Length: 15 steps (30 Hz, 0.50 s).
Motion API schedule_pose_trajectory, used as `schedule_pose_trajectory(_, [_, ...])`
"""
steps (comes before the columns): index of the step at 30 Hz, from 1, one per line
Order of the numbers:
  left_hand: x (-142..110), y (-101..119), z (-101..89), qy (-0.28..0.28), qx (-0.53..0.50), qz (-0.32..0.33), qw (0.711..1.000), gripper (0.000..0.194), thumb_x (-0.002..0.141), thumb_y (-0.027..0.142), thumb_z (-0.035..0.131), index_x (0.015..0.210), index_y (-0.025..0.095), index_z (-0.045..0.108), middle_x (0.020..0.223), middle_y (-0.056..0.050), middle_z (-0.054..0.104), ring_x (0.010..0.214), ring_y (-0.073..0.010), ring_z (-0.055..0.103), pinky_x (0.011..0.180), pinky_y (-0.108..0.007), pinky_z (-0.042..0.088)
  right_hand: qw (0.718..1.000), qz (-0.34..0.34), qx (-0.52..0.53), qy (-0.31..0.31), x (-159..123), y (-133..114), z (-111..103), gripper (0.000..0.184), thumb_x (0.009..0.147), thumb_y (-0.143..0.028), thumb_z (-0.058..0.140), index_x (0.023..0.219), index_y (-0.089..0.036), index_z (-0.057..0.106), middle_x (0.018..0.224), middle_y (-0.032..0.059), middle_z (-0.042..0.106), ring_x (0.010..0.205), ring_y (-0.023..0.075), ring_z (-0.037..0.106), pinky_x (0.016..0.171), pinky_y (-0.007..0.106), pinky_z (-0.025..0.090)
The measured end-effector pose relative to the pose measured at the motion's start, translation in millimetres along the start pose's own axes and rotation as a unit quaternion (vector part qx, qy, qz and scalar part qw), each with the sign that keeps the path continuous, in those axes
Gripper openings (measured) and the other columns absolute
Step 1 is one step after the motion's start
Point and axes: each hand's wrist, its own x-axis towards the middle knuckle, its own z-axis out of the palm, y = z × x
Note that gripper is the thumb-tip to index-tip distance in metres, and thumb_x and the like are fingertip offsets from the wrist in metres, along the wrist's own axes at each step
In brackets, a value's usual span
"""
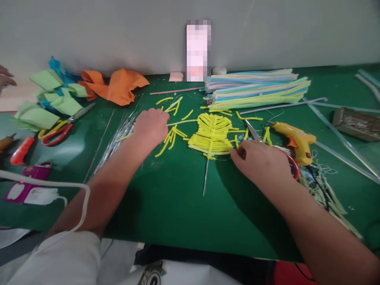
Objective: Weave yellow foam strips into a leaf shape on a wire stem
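My left hand (151, 124) is closed around a long yellow pipe cleaner (182, 122), which sticks out on both sides of the fist. Its right end reaches a leaf shape made of yellow pipe cleaners (210, 134), lying flat with a thin wire stem pointing toward me. My right hand (263, 160) has its fingers curled in, the tips at the leaf's lower right edge. What those fingers pinch, if anything, is hidden. Scissors (252, 130) with a red handle lie partly covered by the right hand. Short yellow cut pieces (170, 138) are scattered around the leaf.
Bundled pastel pipe cleaners (258, 89) lie behind the leaf, near a propped phone (197, 51). A yellow glue gun (297, 140) and clear glue sticks (341, 130) are at right. Silvery wires (115, 138), other scissors (59, 130) and orange paper (121, 87) lie left. Another person's hand (6, 77) shows far left.
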Motion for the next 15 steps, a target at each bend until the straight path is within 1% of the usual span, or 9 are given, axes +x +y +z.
schedule_pose_trajectory(2, [0.1, -5.0, 6.3, -0.014, 0.020, 0.000, 1.000, 0.007, 0.072, 0.020, 0.063, 0.075, 0.019, 0.069, 0.065, -0.004, 0.062, 0.065, -0.0194, 0.054, 0.069, -0.038, 0.050, 1.000, 0.010, 0.012, -0.011, -0.2, 0.3, 0.0, 0.034, 0.087, -0.045, 0.054, 0.063, -0.022, 0.050, 0.062, 0.0064, 0.060, 0.051, 0.0191, 0.050, 0.049, 0.031, 0.022])
schedule_pose_trajectory(4, [0.9, -3.4, 8.4, -0.030, 0.029, 0.005, 0.999, 0.008, 0.073, 0.017, 0.061, 0.072, 0.018, 0.069, 0.062, -0.005, 0.061, 0.063, -0.0188, 0.053, 0.066, -0.037, 0.049, 0.999, 0.020, 0.024, -0.022, 0.3, 0.2, -0.1, 0.030, 0.084, -0.044, 0.058, 0.065, -0.023, 0.051, 0.060, 0.0046, 0.059, 0.049, 0.0184, 0.049, 0.049, 0.030, 0.023])
schedule_pose_trajectory(6, [1.8, 4.6, 4.9, -0.029, 0.026, 0.014, 0.999, 0.010, 0.075, 0.017, 0.059, 0.071, 0.017, 0.068, 0.065, -0.007, 0.062, 0.064, -0.0201, 0.055, 0.065, -0.037, 0.048, 0.999, 0.019, 0.045, -0.023, 1.0, 0.2, -0.7, 0.022, 0.081, -0.040, 0.060, 0.070, -0.023, 0.053, 0.062, 0.0031, 0.060, 0.049, 0.0178, 0.049, 0.048, 0.030, 0.025])
schedule_pose_trajectory(8, [1.5, 18.5, -3.4, -0.014, 0.001, 0.031, 0.999, 0.013, 0.080, 0.019, 0.056, 0.076, 0.016, 0.068, 0.074, -0.009, 0.066, 0.072, -0.0223, 0.059, 0.067, -0.037, 0.048, 0.997, 0.009, 0.077, -0.019, 1.4, 0.5, -1.7, 0.012, 0.082, -0.033, 0.059, 0.076, -0.023, 0.057, 0.066, 0.0025, 0.063, 0.053, 0.0181, 0.053, 0.049, 0.030, 0.028])
schedule_pose_trajectory(9, [0.7, 27.2, -8.5, -0.011, -0.020, 0.047, 0.999, 0.014, 0.083, 0.021, 0.055, 0.081, 0.016, 0.069, 0.081, -0.010, 0.067, 0.078, -0.0232, 0.061, 0.069, -0.037, 0.048, 0.995, 0.005, 0.095, -0.021, 1.2, 0.4, -2.3, 0.009, 0.082, -0.031, 0.058, 0.078, -0.023, 0.059, 0.067, 0.0024, 0.064, 0.055, 0.0184, 0.055, 0.050, 0.029, 0.030])
schedule_pose_trajectory(12, [-3.5, 54.6, -20.5, -0.051, -0.127, 0.132, 0.982, 0.015, 0.087, 0.025, 0.057, 0.091, 0.017, 0.068, 0.092, -0.008, 0.070, 0.089, -0.0218, 0.063, 0.071, -0.032, 0.048, 0.989, 0.003, 0.140, -0.038, -0.7, -2.5, -3.6, 0.009, 0.083, -0.030, 0.058, 0.079, -0.024, 0.063, 0.069, 0.0022, 0.067, 0.060, 0.0190, 0.059, 0.053, 0.029, 0.033])
schedule_pose_trajectory(14, [-6.4, 68.7, -22.6, -0.078, -0.178, 0.173, 0.966, 0.016, 0.088, 0.026, 0.058, 0.095, 0.017, 0.068, 0.099, -0.008, 0.070, 0.092, -0.0205, 0.063, 0.071, -0.030, 0.048, 0.985, -0.003, 0.161, -0.064, -2.6, -7.0, -4.4, 0.012, 0.083, -0.031, 0.059, 0.075, -0.023, 0.063, 0.069, 0.0020, 0.068, 0.060, 0.0186, 0.059, 0.053, 0.028, 0.033])
schedule_pose_trajectory(15, [-7.6, 73.3, -21.8, -0.092, -0.189, 0.195, 0.958, 0.016, 0.088, 0.026, 0.057, 0.095, 0.017, 0.068, 0.099, -0.008, 0.069, 0.092, -0.0203, 0.062, 0.071, -0.030, 0.048, 0.983, -0.009, 0.164, -0.081, -3.4, -9.8, -5.1, 0.016, 0.084, -0.033, 0.057, 0.072, -0.023, 0.062, 0.068, 0.0022, 0.067, 0.059, 0.0183, 0.058, 0.052, 0.029, 0.033])
